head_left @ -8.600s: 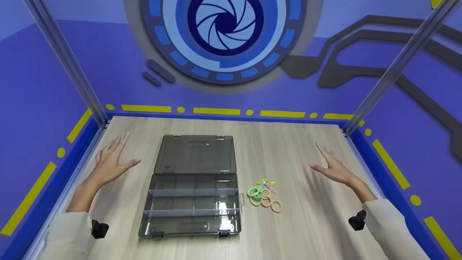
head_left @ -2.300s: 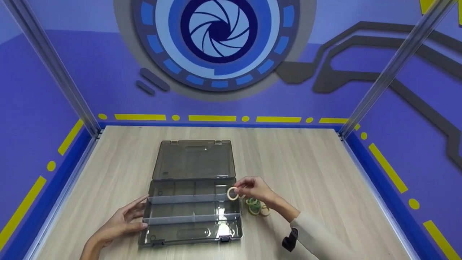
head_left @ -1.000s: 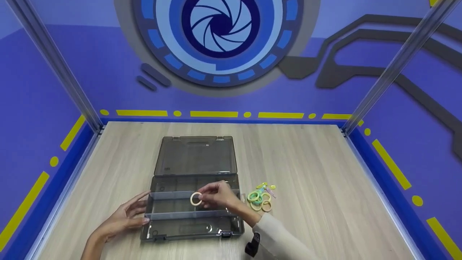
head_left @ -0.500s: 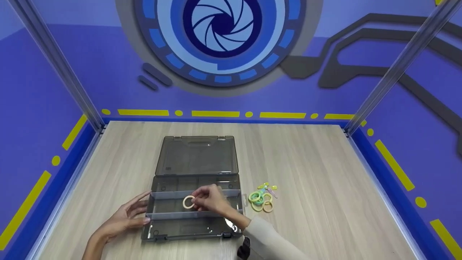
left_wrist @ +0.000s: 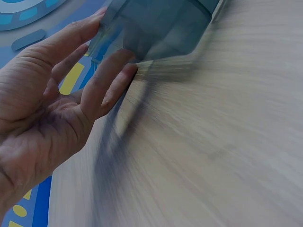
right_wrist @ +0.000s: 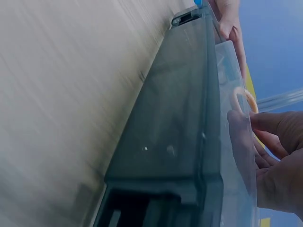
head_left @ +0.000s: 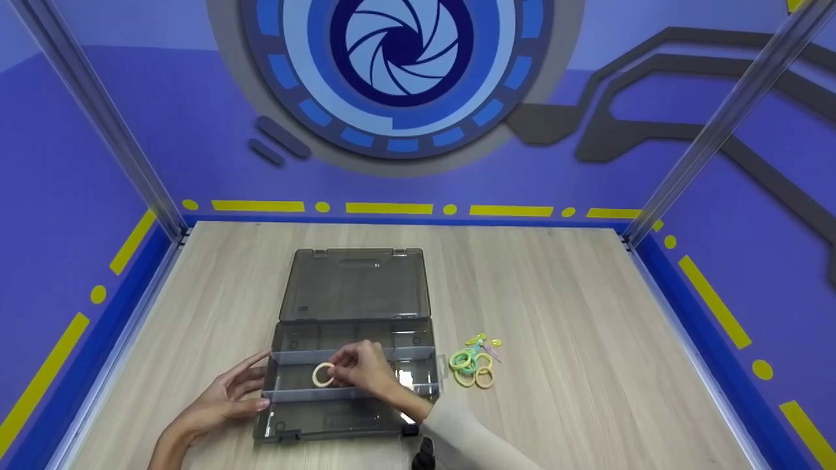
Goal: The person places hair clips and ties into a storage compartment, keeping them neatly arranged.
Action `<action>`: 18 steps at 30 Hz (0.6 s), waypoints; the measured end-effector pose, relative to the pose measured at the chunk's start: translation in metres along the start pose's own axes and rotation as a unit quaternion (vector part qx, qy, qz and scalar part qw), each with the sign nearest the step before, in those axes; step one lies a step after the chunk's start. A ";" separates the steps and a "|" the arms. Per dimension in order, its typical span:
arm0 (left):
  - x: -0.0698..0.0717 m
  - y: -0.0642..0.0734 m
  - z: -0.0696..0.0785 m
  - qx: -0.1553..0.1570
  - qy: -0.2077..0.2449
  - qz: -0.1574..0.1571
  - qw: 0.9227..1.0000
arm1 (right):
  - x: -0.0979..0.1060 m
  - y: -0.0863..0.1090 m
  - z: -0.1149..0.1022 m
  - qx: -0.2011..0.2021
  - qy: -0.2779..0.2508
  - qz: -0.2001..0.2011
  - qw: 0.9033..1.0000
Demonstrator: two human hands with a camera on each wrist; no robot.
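My right hand [head_left: 366, 369] pinches a pale peach hair tie [head_left: 315, 375] between thumb and fingertips. It is over the middle compartment of an open smoky plastic organizer box [head_left: 310, 421], left of that compartment's centre. In the right wrist view the hair tie [right_wrist: 235, 100] shows behind the clear divider [right_wrist: 229, 61]. My left hand [head_left: 215, 401] rests at the box's left side, thumb at the near part of the edge, fingers farther back. The left wrist view shows these extended fingers [left_wrist: 71, 42] touching the box corner [left_wrist: 156, 33].
The box lid [head_left: 356, 287] lies folded back behind the box. Right of the box is a small pile of green, yellow and peach hair ties [head_left: 484, 385], with yellow clips [head_left: 496, 343] and a purple clip [head_left: 492, 354]. Blue panels [head_left: 196, 130] enclose the wooden table [head_left: 555, 313].
My right hand has picked the peach hair tie from the pile and carried it left across the middle compartment. My left hand came to the box's left side earlier and has stayed there.
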State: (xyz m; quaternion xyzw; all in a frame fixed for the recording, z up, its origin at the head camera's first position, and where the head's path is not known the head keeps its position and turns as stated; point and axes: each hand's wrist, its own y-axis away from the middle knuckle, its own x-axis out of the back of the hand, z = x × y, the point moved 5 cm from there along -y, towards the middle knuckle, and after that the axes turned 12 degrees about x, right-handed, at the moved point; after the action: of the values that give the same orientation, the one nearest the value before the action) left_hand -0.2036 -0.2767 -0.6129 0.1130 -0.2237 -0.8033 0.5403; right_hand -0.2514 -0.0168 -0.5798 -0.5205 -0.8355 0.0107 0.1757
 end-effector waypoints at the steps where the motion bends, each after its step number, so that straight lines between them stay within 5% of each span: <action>1: 0.000 0.000 0.000 0.002 0.001 0.000 1.000 | -0.002 -0.001 0.000 0.002 0.004 -0.001 1.000; 9: 0.002 0.000 0.002 -0.003 0.001 -0.023 1.000 | -0.012 -0.005 -0.002 0.021 0.089 0.006 0.996; 18: 0.000 -0.001 0.001 0.015 0.006 -0.009 1.000 | -0.021 -0.007 -0.006 0.004 0.092 0.017 0.996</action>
State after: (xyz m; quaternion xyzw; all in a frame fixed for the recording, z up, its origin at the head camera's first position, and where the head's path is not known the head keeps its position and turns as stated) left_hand -0.2046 -0.2761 -0.6127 0.1282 -0.2315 -0.8037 0.5330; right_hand -0.2477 -0.0395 -0.5785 -0.5323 -0.8070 -0.0306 0.2539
